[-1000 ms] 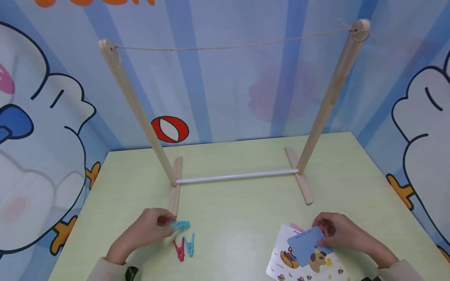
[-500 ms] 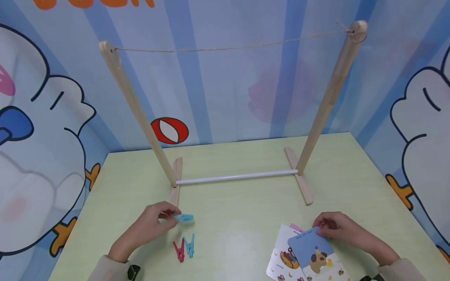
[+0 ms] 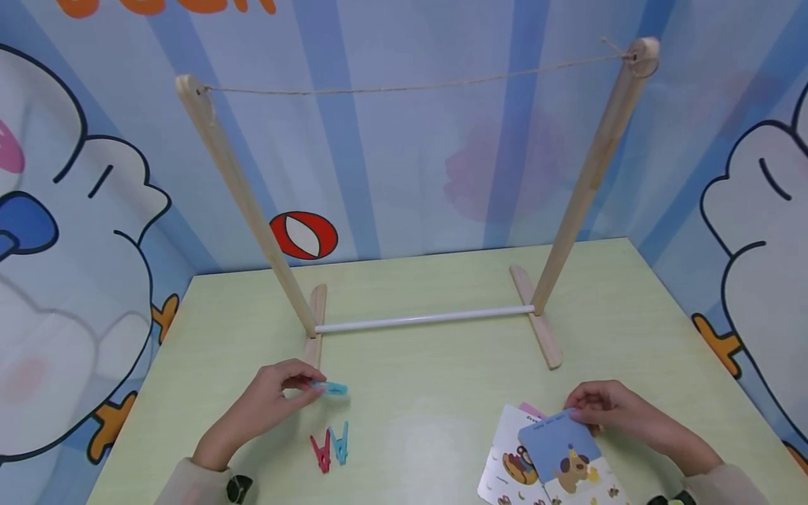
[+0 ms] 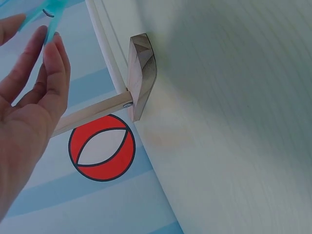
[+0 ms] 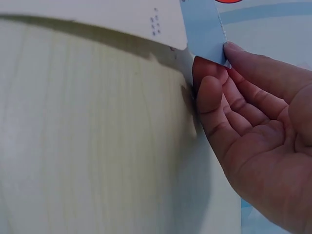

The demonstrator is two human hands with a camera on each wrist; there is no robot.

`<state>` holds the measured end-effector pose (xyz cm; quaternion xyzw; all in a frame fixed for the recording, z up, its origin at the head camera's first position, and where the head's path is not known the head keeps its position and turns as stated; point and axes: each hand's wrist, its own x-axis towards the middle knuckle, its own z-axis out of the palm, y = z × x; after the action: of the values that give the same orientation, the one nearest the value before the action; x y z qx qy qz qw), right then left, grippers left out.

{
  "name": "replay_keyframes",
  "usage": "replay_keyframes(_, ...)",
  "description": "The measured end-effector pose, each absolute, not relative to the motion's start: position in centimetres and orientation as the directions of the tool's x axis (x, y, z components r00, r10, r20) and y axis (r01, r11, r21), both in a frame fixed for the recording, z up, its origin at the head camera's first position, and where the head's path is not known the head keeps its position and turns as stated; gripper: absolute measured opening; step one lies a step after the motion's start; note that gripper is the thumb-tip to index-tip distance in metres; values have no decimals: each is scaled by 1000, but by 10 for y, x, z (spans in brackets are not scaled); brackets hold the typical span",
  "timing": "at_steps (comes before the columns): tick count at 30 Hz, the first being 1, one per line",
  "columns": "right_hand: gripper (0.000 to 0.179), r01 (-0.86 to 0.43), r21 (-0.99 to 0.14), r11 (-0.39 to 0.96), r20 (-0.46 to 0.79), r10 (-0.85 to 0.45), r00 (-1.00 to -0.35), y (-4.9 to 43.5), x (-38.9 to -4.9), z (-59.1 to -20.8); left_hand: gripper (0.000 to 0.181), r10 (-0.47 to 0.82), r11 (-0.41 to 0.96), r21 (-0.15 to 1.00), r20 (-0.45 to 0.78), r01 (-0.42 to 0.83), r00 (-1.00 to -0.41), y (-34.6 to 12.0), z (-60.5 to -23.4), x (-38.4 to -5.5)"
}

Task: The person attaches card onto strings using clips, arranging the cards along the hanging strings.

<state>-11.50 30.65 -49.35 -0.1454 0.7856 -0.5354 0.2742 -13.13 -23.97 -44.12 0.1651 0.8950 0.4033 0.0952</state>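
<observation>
My left hand (image 3: 274, 396) pinches a light-blue clothespin (image 3: 332, 388) by its legs, held above the table; in the left wrist view the clothespin (image 4: 52, 10) shows between thumb and fingers. Below it lie a red clothespin (image 3: 321, 451) and a second blue clothespin (image 3: 339, 443). At the right, my right hand (image 3: 615, 410) pinches the top corner of a blue card (image 3: 555, 440) with a cartoon dog on it. That card overlaps a white card (image 3: 503, 449) with small pictures, and a pink edge (image 3: 532, 409) peeks out behind. In the right wrist view, the thumb presses the card (image 5: 207, 34) against the fingers.
A wooden stand has a left post (image 3: 243, 196) and a right post (image 3: 593, 175) on flat feet. A thin string (image 3: 404, 88) runs between their tops, and a white rod (image 3: 423, 319) joins them low down. A printed backdrop (image 3: 404, 168) borders the table (image 3: 416, 407).
My left hand has lifted the blue clothespin slightly up and to the right. The right hand's grip has shifted to the blue card's top corner, and the card lies less covered by fingers.
</observation>
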Motion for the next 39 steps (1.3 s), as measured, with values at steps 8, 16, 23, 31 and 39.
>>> replay_keyframes(8, 22, 87, -954, 287, -248, -592, -767, 308, -116, -495, 23, 347, 595, 777, -16, 207, -938, -241, -439, -131)
replay_keyframes(16, 22, 140, -966, 215, -246, -617, -748, 312, -119, -493, 20, 342, 557, 804, 7, 209, -940, -242, -436, -133)
replay_keyframes(23, 22, 121, -979, 165, -200, -643, -739, 313, -121, -486, 22, 355, 539, 810, 30, 230, -935, -240, -431, -135)
replay_keyframes(31, 23, 79, -985, 153, -159, -635, -756, 312, -125, -471, 21, 359, 526, 818, 36, 234, -933, -238, -424, -138)
replay_keyframes(39, 21, -7, -977, 213, -118, -570, -813, 311, -126, -454, 23, 357, 504, 828, 60, 246, -932, -233, -416, -142)
